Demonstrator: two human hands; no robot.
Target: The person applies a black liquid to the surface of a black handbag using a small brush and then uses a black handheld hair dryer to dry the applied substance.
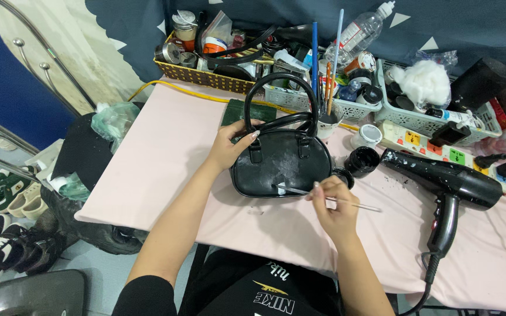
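On the pink tabletop [165, 158] we see a black handbag [281, 161] standing upright near the middle, a pale scuffed patch on its front. Our left hand [229, 147] grips the bag's left shoulder by the handle base, steadying it. Our right hand [335, 205] pinches a thin brush [323, 197], its tip touching the bag's lower front. A black hair dryer [449, 184] lies to the right, apart from the bag.

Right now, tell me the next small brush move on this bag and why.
Probably sweep the thin brush in the right hand up across the whitish patch on the black handbag: its tip sits at the patch's lower edge, and the left hand steadies the bag.
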